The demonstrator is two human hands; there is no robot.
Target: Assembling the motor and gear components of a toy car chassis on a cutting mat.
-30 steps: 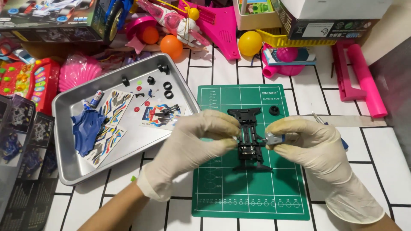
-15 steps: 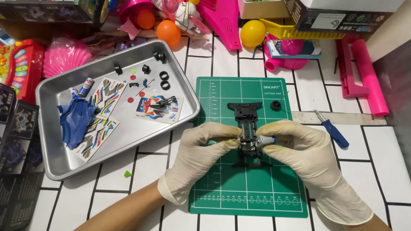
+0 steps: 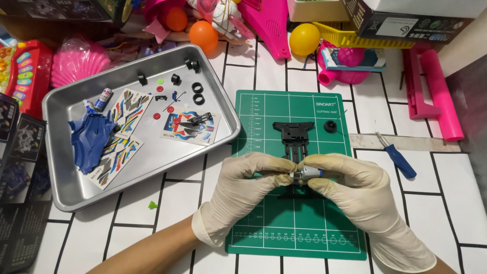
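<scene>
Both my hands wear pale latex gloves and meet over a green cutting mat (image 3: 264,223). A black toy-car chassis (image 3: 290,133) lies on the mat, its near end hidden under my fingers. My left hand (image 3: 243,190) pinches the chassis from the left. Fingers of my right hand (image 3: 355,195) grip a small silver and blue motor (image 3: 307,173) and press it against the chassis. A small black wheel (image 3: 330,126) sits on the mat to the right of the chassis.
A metal tray (image 3: 223,104) at left holds sticker sheets, a blue car body (image 3: 91,137), small black tyres and tiny parts. A blue-handled screwdriver (image 3: 398,158) lies right of the mat. Pink toys, orange and yellow balls and boxes crowd the far edge.
The view has shifted slightly, so the mat and tray sit lower and further left. My hands stay joined on the chassis, and the motor is held at the same spot.
</scene>
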